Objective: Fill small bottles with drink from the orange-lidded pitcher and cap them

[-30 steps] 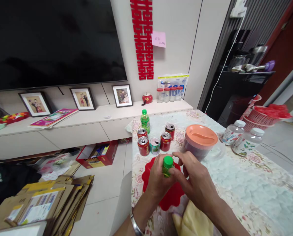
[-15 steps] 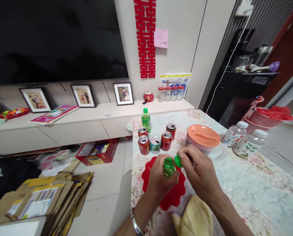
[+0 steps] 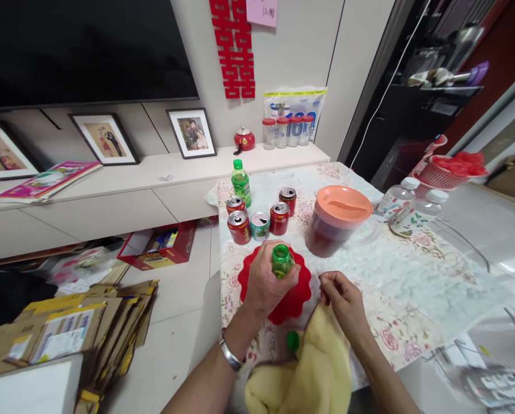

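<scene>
My left hand (image 3: 268,279) is wrapped round an uncapped green plastic bottle (image 3: 282,260), upright over a red scalloped mat (image 3: 298,293). A yellow cloth (image 3: 321,356) rises from the table's near edge to my right hand (image 3: 343,299), whose fingers pinch its upper edge. The green bottle cap (image 3: 292,340) lies beside the cloth, below the mat. Beyond the mat are red cans (image 3: 239,226), a turquoise can (image 3: 259,225) and a capped green bottle (image 3: 240,183).
An orange-lidded container (image 3: 332,236) stands right of the cans. Two clear jars with white lids (image 3: 419,213) and a pink basket (image 3: 445,172) are farther right. Flattened cardboard (image 3: 123,322) and a red box (image 3: 162,244) lie on the floor at left.
My right hand has let go of the green cap, which now lies on the near side, and has taken hold of the yellow cloth. My left hand still holds the bottle. The view has shifted.
</scene>
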A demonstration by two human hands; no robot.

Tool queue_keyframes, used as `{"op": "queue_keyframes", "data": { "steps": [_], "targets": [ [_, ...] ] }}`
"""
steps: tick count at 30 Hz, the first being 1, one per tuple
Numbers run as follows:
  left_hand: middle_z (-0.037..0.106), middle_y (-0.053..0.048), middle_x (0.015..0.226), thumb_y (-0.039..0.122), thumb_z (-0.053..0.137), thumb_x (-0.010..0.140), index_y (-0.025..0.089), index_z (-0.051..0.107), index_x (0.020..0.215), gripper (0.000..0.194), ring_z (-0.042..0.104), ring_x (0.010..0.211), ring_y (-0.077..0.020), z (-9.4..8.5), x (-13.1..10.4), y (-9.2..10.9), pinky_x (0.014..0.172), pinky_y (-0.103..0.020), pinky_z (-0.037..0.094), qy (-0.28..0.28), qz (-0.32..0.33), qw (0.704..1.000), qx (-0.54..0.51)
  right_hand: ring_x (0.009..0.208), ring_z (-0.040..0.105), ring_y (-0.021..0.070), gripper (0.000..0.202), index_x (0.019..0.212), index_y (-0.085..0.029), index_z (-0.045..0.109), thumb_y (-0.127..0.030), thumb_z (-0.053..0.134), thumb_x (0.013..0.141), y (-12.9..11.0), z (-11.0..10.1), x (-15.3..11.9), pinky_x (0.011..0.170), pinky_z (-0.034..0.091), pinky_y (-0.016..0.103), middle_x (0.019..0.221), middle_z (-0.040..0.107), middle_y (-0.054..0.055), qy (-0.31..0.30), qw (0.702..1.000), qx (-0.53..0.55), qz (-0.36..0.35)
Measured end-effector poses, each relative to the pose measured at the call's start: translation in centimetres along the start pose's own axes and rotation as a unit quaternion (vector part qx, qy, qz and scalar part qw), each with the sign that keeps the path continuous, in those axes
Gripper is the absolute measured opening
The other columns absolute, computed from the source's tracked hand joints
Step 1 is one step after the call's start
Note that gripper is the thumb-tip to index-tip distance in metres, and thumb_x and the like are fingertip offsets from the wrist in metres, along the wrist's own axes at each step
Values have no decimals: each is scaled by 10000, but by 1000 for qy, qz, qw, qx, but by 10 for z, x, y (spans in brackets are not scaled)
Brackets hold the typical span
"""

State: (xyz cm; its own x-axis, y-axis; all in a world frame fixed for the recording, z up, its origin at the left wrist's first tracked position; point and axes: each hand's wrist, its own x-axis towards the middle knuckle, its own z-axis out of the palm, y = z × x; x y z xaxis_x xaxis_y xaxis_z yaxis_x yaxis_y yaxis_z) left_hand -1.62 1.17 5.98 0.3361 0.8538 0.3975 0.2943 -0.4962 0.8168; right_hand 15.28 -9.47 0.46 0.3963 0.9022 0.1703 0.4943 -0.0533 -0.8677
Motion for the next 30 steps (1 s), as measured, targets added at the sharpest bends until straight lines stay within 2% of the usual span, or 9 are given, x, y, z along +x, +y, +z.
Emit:
{"op": "queue_keyframes", "data": {
  "steps": [4,6,8,12,17,20,23,26,30],
  "targets": [
    [710,-28,1031,269,693,792,254,593,1087,312,718,967,-220,0,0,-1,929,-395,614,-8,-3,1000,-4,661,692,155,298,940,-242,686,-393,474,1088,-17,-5,-25,617,557,267,751,708,4,-99,992,-42,-73],
    [708,-32,1041,263,687,792,253,592,1089,311,715,978,-220,0,0,-1,938,-393,608,-7,-5,1000,-2,821,737,155,181,999,-270,717,-253,543,1046,-28,1,-40,734,583,255,910,758,7,-172,974,-71,-132],
    [708,-42,1057,255,681,792,248,595,1083,304,709,990,-219,1,0,0,946,-390,601,-1,1,1000,-3,776,734,173,204,1005,-254,720,-105,589,958,-33,16,-55,689,588,268,929,751,23,-214,952,-132,-175],
    [708,-39,1042,252,683,789,244,600,1090,312,708,968,-215,0,0,0,926,-388,606,-3,0,1000,-17,736,719,283,263,895,-183,700,37,662,758,-23,52,-76,634,605,387,862,737,96,-173,920,-267,-230],
    [717,-30,1051,261,703,801,253,609,1105,319,718,976,-220,-1,0,-3,934,-399,614,-5,0,1000,-21,669,676,230,298,804,-220,618,62,659,718,-7,68,-78,594,553,324,799,721,55,-136,896,-318,-279],
    [721,-36,1068,252,705,803,258,611,1112,322,724,1002,-230,-1,0,-5,948,-412,617,-9,1,1000,-21,649,650,186,225,782,-248,572,-65,699,814,-10,59,-74,595,517,288,783,705,13,-139,890,-313,-301],
    [726,-39,1079,257,703,813,261,607,1124,326,731,1006,-235,-1,0,-6,942,-419,620,-15,-10,1000,-23,669,647,157,182,816,-253,575,-115,625,923,-13,34,-66,633,502,262,786,678,1,-129,897,-318,-279],
    [729,-40,1077,273,704,817,255,610,1129,326,732,1021,-241,-1,0,-6,954,-428,616,-20,-6,999,-27,703,657,157,207,861,-241,600,-139,509,1016,-4,-2,-47,666,491,269,810,652,24,-92,907,-353,-208],
    [735,-41,1077,277,703,810,249,626,1122,323,730,1013,-239,-2,0,-5,956,-424,618,-11,7,999,-29,646,642,146,209,876,-203,634,-158,508,1037,29,-41,-15,588,471,271,813,654,25,-60,908,-405,-93]
  ]
}}
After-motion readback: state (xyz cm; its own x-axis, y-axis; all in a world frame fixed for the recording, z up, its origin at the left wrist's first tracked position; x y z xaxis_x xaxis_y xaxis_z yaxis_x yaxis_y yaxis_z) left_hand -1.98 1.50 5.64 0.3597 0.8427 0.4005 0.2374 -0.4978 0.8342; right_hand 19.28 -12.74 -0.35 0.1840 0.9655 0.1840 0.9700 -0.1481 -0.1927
